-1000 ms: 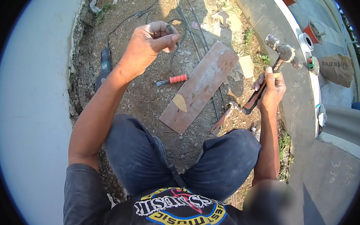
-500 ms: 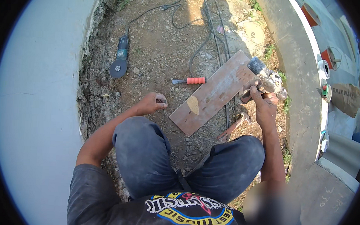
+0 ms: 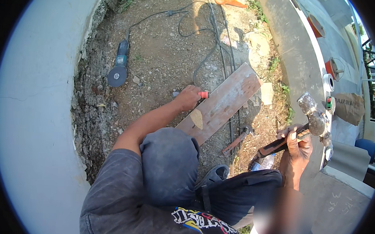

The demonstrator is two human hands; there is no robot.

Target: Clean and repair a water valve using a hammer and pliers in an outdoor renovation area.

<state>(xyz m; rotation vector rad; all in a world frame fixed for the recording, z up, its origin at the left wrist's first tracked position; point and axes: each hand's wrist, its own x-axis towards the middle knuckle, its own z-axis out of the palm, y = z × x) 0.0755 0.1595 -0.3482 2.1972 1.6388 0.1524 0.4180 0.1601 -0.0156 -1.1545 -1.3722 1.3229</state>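
My left hand (image 3: pixel 187 97) is closed over a chisel (image 3: pixel 203 94) lying on the dirt beside a board. Its orange-red handle end sticks out to the right and a bit of metal blade shows on the left. Out to the right, my right hand (image 3: pixel 296 144) grips a hammer (image 3: pixel 274 148) by its black-and-orange handle, the worn, whitish-crusted head raised near the low wall. The long brownish board (image 3: pixel 226 100) lies slanted before my knees, with a tan oval piece (image 3: pixel 197 118) on it. A second hammer (image 3: pixel 235 143) with an orange handle lies right of the board.
An angle grinder (image 3: pixel 119 64) rests at left by the white wall (image 3: pixel 38 89), its cable (image 3: pixel 152 16) running across the dirt. Thin rods (image 3: pixel 219 30) pass under the board. A plastic bottle (image 3: pixel 266 163) lies near my right knee. A tape measure (image 3: pixel 330 104) sits on the low wall (image 3: pixel 299 59).
My left hand has reached forward and taken hold of the chisel. My right hand has moved right and nearer with the hammer. My body has leaned, uncovering the second hammer and the bottle.
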